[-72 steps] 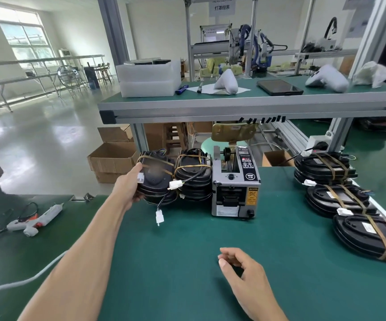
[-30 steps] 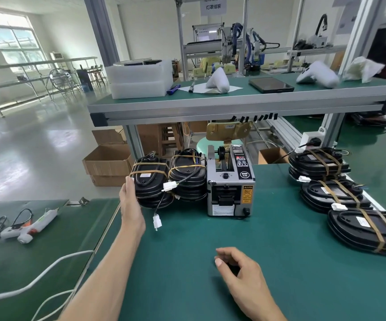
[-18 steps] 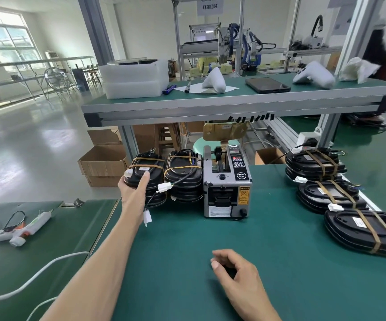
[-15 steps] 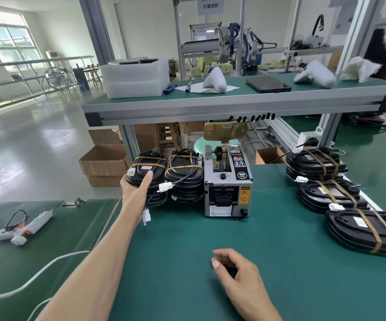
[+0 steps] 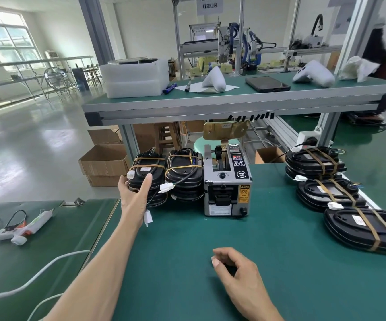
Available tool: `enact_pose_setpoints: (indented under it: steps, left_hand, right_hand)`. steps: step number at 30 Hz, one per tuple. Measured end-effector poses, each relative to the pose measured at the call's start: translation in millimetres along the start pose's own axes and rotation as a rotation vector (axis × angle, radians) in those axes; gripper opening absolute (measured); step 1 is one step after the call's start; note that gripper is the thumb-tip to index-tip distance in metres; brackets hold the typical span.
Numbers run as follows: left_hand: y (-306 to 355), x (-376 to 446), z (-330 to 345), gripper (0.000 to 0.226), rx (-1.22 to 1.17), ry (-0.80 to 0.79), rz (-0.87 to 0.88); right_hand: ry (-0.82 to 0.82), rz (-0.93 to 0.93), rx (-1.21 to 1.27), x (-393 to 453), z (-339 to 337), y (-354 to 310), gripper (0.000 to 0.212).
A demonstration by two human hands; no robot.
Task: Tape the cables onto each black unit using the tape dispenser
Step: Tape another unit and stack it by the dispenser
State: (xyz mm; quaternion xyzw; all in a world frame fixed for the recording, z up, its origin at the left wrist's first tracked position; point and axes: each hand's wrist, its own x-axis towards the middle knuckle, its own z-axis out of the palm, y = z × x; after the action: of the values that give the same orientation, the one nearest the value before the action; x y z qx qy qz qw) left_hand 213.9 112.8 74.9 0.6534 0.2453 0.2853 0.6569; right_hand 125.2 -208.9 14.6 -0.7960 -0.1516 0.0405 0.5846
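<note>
Left hand: the left hand (image 5: pixel 134 197) reaches forward with the arm stretched out and grips the leftmost stack of black oval plastic units (image 5: pixel 146 179); the thumb lies up the front face, the other fingers wrap round the stack's left side.
Right hand: the right hand (image 5: pixel 241 275) rests on the green mat of the bench (image 5: pixel 280 262), near the front edge, fingers loosely curled, holding nothing.
Gripped stack: stands at the back left of the bench, bound with tan tape bands; a white connector (image 5: pixel 130 175) sits just above the fingertips, and a thin black cable with a second white plug (image 5: pixel 148 218) hangs down beside the wrist.
Second stack: another tape-banded stack of black units (image 5: pixel 183 179) stands just to the right, touching or nearly touching the first; its black cable ends in a white connector (image 5: pixel 165 188) at the front.
Tape dispenser: a grey metal box-shaped tape dispenser (image 5: pixel 227 184) with a black control panel and a yellow caution label stands just right of the second stack, its outlet facing the person.
Right side: three further groups of flat black units with tan tape bands (image 5: pixel 326 193) lie in a row along the right edge of the bench, well apart from both hands.
Neighbouring bench: a white glue gun (image 5: pixel 21 230) with a black cord lies on the left; a white cable (image 5: pixel 36 276) runs across it.
Upper shelf: white foam blocks (image 5: pixel 136 77), a dark tablet (image 5: pixel 267 84) and white moulded parts (image 5: pixel 313 74).
</note>
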Motion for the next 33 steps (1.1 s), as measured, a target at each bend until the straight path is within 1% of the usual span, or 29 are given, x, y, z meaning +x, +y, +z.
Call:
enact_pose_setpoints:
  steps: [4, 7, 9, 10, 12, 13, 14, 15, 17, 18, 19, 20, 21, 24, 27, 30, 32, 33]
  left_hand:
    - [5, -10, -2, 0.127, 0.028, 0.005, 0.021]
    - [12, -34, -5, 0.12, 0.096, 0.032, 0.09]
    - [14, -61, -8, 0.104, 0.138, 0.065, 0.161]
    - [13, -77, -9, 0.094, 0.15, 0.108, 0.208]
    - [3, -113, -12, 0.076, 0.125, 0.206, 0.347]
    - [-4, -131, -13, 0.069, 0.113, 0.226, 0.431]
    - [-13, -151, -15, 0.06, 0.102, 0.208, 0.484]
    - [-24, -168, -17, 0.048, 0.1, 0.16, 0.48]
    - [-44, -194, -21, 0.012, 0.182, 0.011, 0.389]
    - [-52, -201, -22, 0.013, 0.257, -0.086, 0.32]
    - [-60, -204, -23, 0.025, 0.345, -0.163, 0.26]
    - [-65, -204, -24, 0.033, 0.395, -0.212, 0.207]
    - [-64, -204, -25, 0.038, 0.397, -0.228, 0.169]
    - [-55, -200, -26, 0.045, 0.294, -0.209, 0.122]
    - [-53, -200, -26, 0.045, 0.247, -0.217, 0.101]
    - [-52, -203, -26, 0.044, 0.277, -0.252, 0.121]
    - [-52, -203, -26, 0.04, 0.304, -0.271, 0.118]
    - [-51, -203, -26, 0.037, 0.32, -0.284, 0.114]
  right_hand:
    - [-0.001, -0.007, -0.007, 0, 0, 0, 0.012]
    - [-0.007, -0.004, -0.002, 0, 0, 0, 0.011]
    - [-0.007, 0.003, 0.003, 0, 0, -1, 0.011]
    - [-0.008, 0.007, 0.004, 0, 0, -1, 0.011]
    - [-0.009, 0.016, 0.006, 0, 1, -2, 0.012]
    - [-0.012, 0.021, 0.006, 0, 1, -2, 0.012]
    - [-0.016, 0.025, 0.005, 0, 1, -3, 0.012]
    - [-0.02, 0.029, 0.004, -1, 0, -4, 0.012]
    - [-0.029, 0.04, 0.005, -2, 0, -6, 0.012]
    - [-0.03, 0.047, 0.009, -3, -1, -7, 0.013]
    - [-0.023, 0.057, 0.019, -3, -1, -7, 0.014]
    - [-0.011, 0.07, 0.042, -3, -1, -8, 0.015]
    - [0.009, 0.089, 0.077, -4, -1, -9, 0.016]
    - [0.101, 0.166, 0.223, -4, -6, -9, 0.015]
    - [0.256, 0.219, 0.295, -5, -30, -5, 0.014]
    - [0.399, 0.266, 0.311, -4, -79, 0, 0.018]
    - [0.572, 0.372, 0.366, -3, -120, 9, 0.025]
    - [0.68, 0.451, 0.45, -2, -142, 13, 0.031]
